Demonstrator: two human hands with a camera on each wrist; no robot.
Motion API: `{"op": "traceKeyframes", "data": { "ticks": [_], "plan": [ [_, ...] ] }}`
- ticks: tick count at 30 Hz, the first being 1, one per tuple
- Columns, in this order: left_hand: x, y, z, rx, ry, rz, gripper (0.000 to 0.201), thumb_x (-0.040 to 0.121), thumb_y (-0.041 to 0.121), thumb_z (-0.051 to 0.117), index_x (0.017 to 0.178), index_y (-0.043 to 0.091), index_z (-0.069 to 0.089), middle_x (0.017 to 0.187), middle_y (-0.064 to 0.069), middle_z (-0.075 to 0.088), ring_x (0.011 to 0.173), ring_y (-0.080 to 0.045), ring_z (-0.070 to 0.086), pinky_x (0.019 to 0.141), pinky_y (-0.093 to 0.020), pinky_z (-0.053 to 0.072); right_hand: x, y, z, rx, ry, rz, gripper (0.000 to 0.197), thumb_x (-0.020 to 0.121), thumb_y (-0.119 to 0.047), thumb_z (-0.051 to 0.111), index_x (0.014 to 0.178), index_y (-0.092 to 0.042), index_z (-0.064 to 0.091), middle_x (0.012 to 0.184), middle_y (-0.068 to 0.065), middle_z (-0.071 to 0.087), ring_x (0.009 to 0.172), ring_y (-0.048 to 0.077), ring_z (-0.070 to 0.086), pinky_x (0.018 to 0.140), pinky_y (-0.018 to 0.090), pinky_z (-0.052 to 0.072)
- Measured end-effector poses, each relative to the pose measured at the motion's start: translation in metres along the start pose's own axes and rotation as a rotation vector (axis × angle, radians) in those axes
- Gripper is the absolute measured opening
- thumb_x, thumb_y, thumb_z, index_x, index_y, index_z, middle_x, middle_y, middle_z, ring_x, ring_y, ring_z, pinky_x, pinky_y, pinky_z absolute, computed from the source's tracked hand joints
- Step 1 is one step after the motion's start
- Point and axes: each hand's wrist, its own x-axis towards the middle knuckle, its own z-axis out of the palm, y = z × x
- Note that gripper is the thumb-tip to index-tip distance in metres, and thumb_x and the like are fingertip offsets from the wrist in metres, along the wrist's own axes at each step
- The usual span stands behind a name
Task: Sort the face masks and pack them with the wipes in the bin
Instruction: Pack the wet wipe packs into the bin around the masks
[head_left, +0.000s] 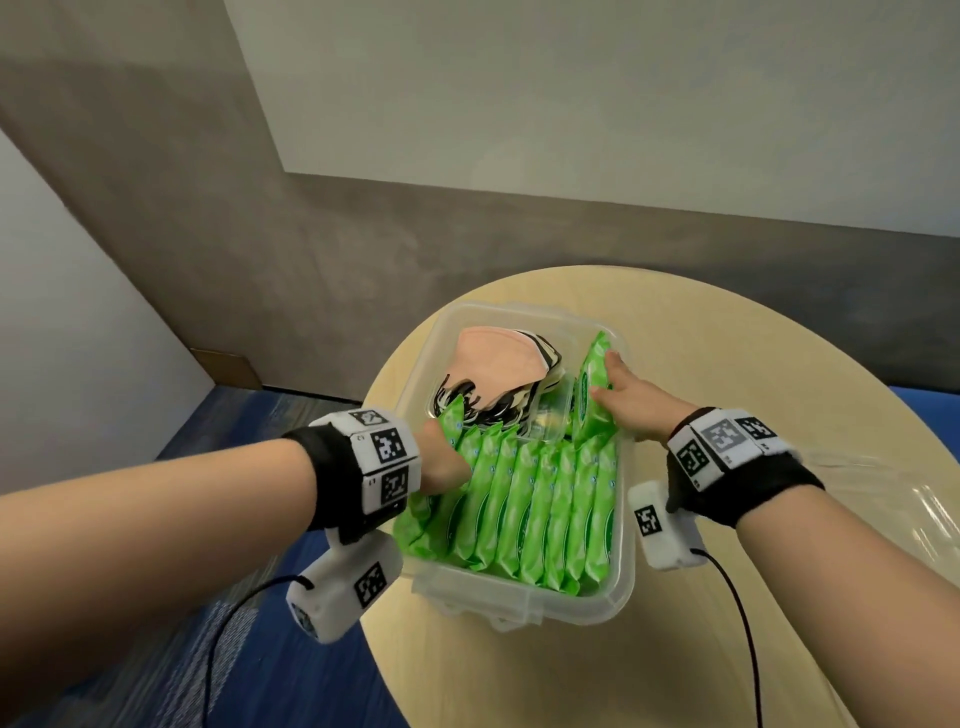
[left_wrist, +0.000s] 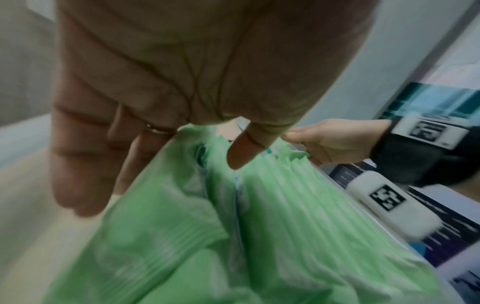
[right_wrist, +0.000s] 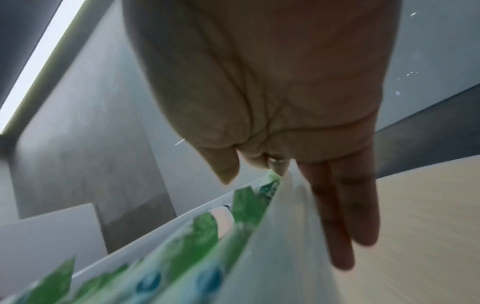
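Note:
A clear plastic bin (head_left: 519, 608) stands on a round wooden table (head_left: 675, 649). Several green wipe packs (head_left: 540, 509) stand on edge in a row across its near half. A stack of face masks (head_left: 498, 358), pink on top and black-and-white below, lies in a small clear tray at the back left. My left hand (head_left: 447, 457) pinches the leftmost wipe pack (left_wrist: 161, 205), thumb inside the row and fingers down its outer side. My right hand (head_left: 608, 379) pinches the top of one upright wipe pack (head_left: 592, 379) at the bin's back right; its other fingers (right_wrist: 345, 205) hang outside the bin wall (right_wrist: 272, 236).
Something clear and plastic (head_left: 883, 483) lies on the table to the right of the bin. The bin sits near the table's left edge, with blue carpet (head_left: 234, 649) below. A grey wall rises behind the table.

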Motion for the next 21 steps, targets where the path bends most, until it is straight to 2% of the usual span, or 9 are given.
{"op": "traceKeyframes", "data": {
  "ticks": [3,5,7,9,11,12,14,18,21],
  "plan": [
    [0.006,-0.002,0.004,0.021,-0.017,0.032,0.053,0.091,0.020,0.055,0.130,0.002,0.025,0.095,-0.010,0.047,0.081,-0.023,0.053,0.061,-0.028,0.042,0.005,-0.005,0.000,-0.075,0.150,0.060,0.064,0.097,-0.024,0.044,0.146,-0.003,0.009,0.153,0.016,0.010,0.137,0.031,0.028,0.109,0.034,0.025],
    [0.006,-0.002,0.001,0.024,-0.070,0.021,0.049,0.087,0.023,0.062,0.119,0.002,0.032,0.092,-0.011,0.052,0.072,-0.021,0.052,0.055,-0.028,0.044,0.006,-0.011,0.002,-0.124,0.140,0.144,0.061,0.094,-0.026,0.050,0.141,0.001,0.021,0.145,0.024,0.014,0.121,0.037,0.044,0.103,0.035,0.036],
    [0.006,-0.001,-0.003,0.047,-0.102,0.044,0.043,0.085,0.023,0.066,0.112,0.002,0.040,0.079,-0.007,0.053,0.062,-0.018,0.053,0.045,-0.025,0.045,0.007,-0.012,0.002,-0.170,0.121,0.207,0.056,0.094,-0.027,0.047,0.138,-0.002,0.024,0.136,0.031,0.023,0.116,0.040,0.043,0.102,0.039,0.036],
    [0.006,-0.001,-0.006,0.072,-0.121,0.065,0.046,0.084,0.023,0.068,0.114,-0.001,0.043,0.080,-0.007,0.054,0.071,-0.022,0.058,0.049,-0.026,0.047,0.008,-0.008,0.001,-0.163,0.123,0.213,0.056,0.094,-0.028,0.047,0.141,-0.007,0.024,0.129,0.029,0.036,0.116,0.039,0.043,0.097,0.042,0.042],
    [0.008,-0.001,-0.007,0.105,-0.145,0.084,0.049,0.084,0.023,0.069,0.117,-0.005,0.046,0.093,-0.013,0.059,0.086,-0.029,0.063,0.060,-0.033,0.053,0.008,-0.003,0.000,-0.049,0.125,0.192,0.058,0.093,-0.027,0.051,0.142,-0.014,0.023,0.126,0.024,0.045,0.093,0.033,0.056,0.065,0.032,0.055],
    [0.008,0.000,-0.007,0.120,-0.155,0.092,0.048,0.084,0.022,0.068,0.117,-0.006,0.048,0.096,-0.015,0.061,0.091,-0.032,0.065,0.065,-0.037,0.055,0.008,-0.001,0.000,0.007,0.126,0.182,0.058,0.093,-0.026,0.053,0.142,-0.016,0.025,0.124,0.022,0.047,0.075,0.030,0.058,0.045,0.027,0.052],
    [0.009,0.005,-0.008,0.146,-0.177,0.100,0.044,0.086,0.022,0.066,0.115,-0.006,0.050,0.086,-0.013,0.060,0.088,-0.034,0.066,0.070,-0.040,0.055,0.008,0.004,-0.001,0.056,0.131,0.182,0.057,0.092,-0.024,0.056,0.141,-0.019,0.027,0.121,0.021,0.048,0.056,0.026,0.053,0.027,0.022,0.041],
    [0.007,0.019,-0.007,0.206,-0.169,0.125,0.027,0.090,0.022,0.062,0.088,-0.002,0.051,0.068,-0.005,0.048,0.057,-0.017,0.050,0.054,-0.026,0.045,0.012,0.010,-0.006,0.033,0.146,0.184,0.058,0.091,-0.022,0.058,0.140,-0.018,0.027,0.114,0.021,0.049,0.052,0.025,0.051,0.023,0.022,0.036],
    [0.005,0.037,-0.002,0.238,-0.181,0.149,0.025,0.091,0.023,0.059,0.095,-0.002,0.053,0.066,-0.004,0.046,0.054,-0.013,0.044,0.050,-0.020,0.039,0.015,0.022,-0.018,-0.043,0.144,0.177,0.060,0.090,-0.025,0.058,0.141,-0.017,0.027,0.113,0.020,0.053,0.056,0.021,0.046,0.028,0.019,0.038]
  ]
}}
